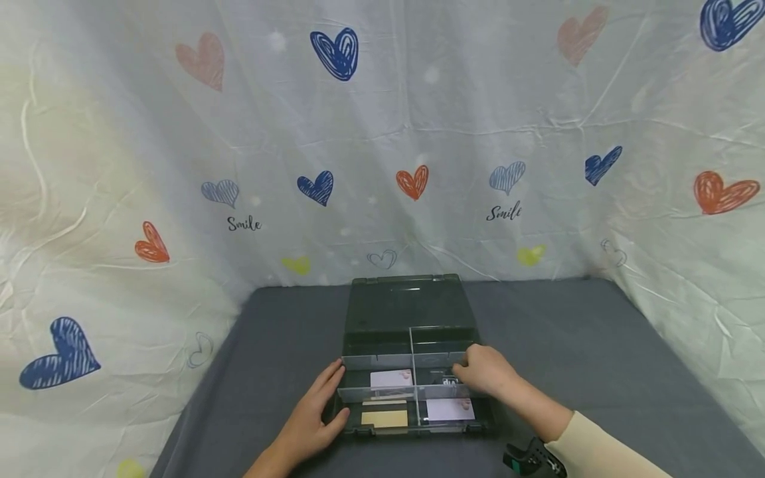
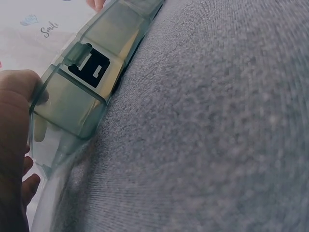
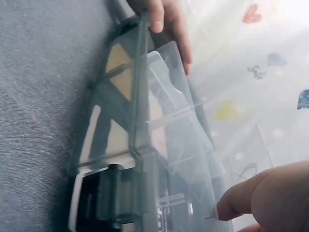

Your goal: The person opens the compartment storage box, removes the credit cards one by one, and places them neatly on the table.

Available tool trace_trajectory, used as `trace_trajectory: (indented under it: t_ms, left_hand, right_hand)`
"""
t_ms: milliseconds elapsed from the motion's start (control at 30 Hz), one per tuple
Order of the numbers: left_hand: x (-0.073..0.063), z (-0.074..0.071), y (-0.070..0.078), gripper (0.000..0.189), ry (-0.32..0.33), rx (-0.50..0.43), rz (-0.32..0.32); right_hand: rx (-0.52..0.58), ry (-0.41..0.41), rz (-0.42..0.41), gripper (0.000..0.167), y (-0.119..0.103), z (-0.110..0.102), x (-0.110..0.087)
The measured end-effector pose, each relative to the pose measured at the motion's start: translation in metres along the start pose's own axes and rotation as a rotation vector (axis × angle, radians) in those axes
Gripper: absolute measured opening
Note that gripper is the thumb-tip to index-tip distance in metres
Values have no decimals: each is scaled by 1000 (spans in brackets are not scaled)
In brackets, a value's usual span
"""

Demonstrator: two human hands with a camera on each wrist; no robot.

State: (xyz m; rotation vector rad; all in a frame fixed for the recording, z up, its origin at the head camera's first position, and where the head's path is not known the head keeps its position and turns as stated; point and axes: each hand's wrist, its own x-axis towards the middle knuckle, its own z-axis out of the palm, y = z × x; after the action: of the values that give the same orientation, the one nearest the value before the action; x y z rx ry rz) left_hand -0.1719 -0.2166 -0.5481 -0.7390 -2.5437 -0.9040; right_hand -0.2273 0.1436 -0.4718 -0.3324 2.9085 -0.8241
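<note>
An opened dark green translucent box [image 1: 339, 403] with clear dividers [image 1: 382, 394] lies on the grey cloth. White cards [image 1: 391, 378] and a yellowish card [image 1: 384, 419] lie in its compartments. My left hand [image 1: 311, 415] rests against the box's left side, fingers stretched along it and the thumb near the front corner. My right hand [image 1: 487, 370] reaches into the back right compartment, fingers bent, beside a dark piece with white lettering [image 1: 445, 378]. In the right wrist view, its fingertips [image 3: 229, 205] are at a clear divider; whether they pinch anything is unclear.
The box's lid [image 1: 409, 305] lies folded back towards the curtain [image 1: 382, 133] printed with hearts. A black strap-like device [image 1: 534, 458] is by the right wrist. Dark latches [image 2: 91, 67] project from the box's front edge.
</note>
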Motion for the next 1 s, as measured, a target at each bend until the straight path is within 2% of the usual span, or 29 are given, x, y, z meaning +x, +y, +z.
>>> trace_trajectory:
  t_ms: [200,400,533,767,867,1000]
  left_hand:
    - [-1,1,0,76,1,-12,-9]
    - [-1,1,0,76,-4,-4,-13]
    - [0,1,1,76,-3,-6,-12]
    - [0,1,0,76,-7,2,-11]
    - [0,2,0,76,-5,3,-11]
    - [-1,3,-1,75,7,14,1]
  right_hand:
    - [-16,29,9,37,0,9,-1]
    - [-34,61,8,42,-3,13,-2]
    - [-28,61,-8,38,-4,15,-2]
    - [61,32,-4,12,-4,16,-2]
    - [74,43,10,24,-2,16,-2]
    - [90,79,15,27,-2,14,-3]
